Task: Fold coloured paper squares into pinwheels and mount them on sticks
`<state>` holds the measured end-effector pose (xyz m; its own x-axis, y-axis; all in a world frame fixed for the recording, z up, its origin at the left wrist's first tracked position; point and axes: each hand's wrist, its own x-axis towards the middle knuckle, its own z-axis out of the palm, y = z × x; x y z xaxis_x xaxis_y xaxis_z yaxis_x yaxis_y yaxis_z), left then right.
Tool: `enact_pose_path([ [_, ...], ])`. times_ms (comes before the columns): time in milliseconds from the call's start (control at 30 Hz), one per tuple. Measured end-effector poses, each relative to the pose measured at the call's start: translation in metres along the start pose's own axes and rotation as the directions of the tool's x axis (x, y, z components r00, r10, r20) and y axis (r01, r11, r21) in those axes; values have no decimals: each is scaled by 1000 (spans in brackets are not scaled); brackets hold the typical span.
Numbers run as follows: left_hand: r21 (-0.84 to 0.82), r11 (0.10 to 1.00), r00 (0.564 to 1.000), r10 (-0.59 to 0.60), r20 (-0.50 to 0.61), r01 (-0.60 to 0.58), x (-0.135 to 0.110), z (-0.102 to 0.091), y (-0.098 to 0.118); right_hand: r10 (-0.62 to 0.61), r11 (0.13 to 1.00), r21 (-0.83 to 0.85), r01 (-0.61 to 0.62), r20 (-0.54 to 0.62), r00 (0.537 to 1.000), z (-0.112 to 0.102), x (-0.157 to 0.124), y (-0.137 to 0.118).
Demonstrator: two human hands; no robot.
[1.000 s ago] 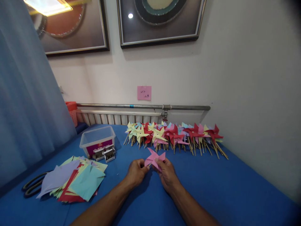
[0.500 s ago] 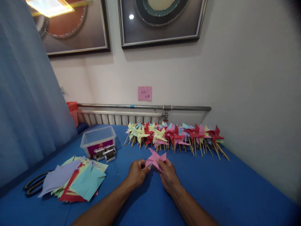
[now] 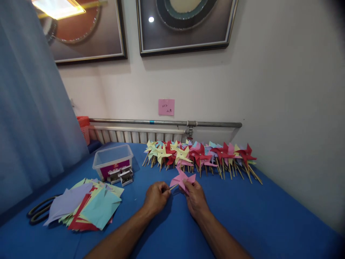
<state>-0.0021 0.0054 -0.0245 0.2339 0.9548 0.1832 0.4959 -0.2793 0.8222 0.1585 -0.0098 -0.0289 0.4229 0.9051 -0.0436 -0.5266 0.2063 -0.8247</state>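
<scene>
Hands low centre, both on one pink pinwheel [image 3: 183, 178], held just above the blue table [image 3: 269, 212], in front of the finished row.

Left hand [image 3: 155, 197]: fingers curled in, thumb and forefinger pinching the near end of the wooden stick [image 3: 173, 186]. Stick runs from that pinch up-right into the back of the paper head.

Right hand [image 3: 196, 199]: thumb and fingertips pressed together on the lower blades near the hub; remaining fingers folded under, can't tell whether they touch the paper. Head is tilted, face up and toward the wall.

Around it:
- Row of finished pinwheels [image 3: 199, 154] lying along the far table edge, sticks pointing toward the person; yellow, red, pink, light blue mixed. Near the held one, not touching.
- Clear plastic box [image 3: 113, 160] far left of the row, with small metal parts [image 3: 120, 176] just beside its front wall; too small to identify.
- Stack of cut coloured paper [image 3: 88, 205] left of the left forearm, well apart from the hands.
- Scissors [image 3: 36, 214] at the stack's left edge, partly under it.
- Pink note [image 3: 166, 107] on the wall above a steel pipe [image 3: 167, 122]; radiator [image 3: 132, 135] beneath.
- Blue curtain [image 3: 32, 108] on the left.
</scene>
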Motion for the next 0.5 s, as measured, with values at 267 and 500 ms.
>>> enact_pose_path([
  [267,423,902,991,124,-55,-89,-12,-10,17,-39,999,-31,38,-27,999,-6,6,0],
  [500,644,755,992,95,78,-123,-17,-6,26,-114,990,-88,112,-14,993,-12,11,8],
])
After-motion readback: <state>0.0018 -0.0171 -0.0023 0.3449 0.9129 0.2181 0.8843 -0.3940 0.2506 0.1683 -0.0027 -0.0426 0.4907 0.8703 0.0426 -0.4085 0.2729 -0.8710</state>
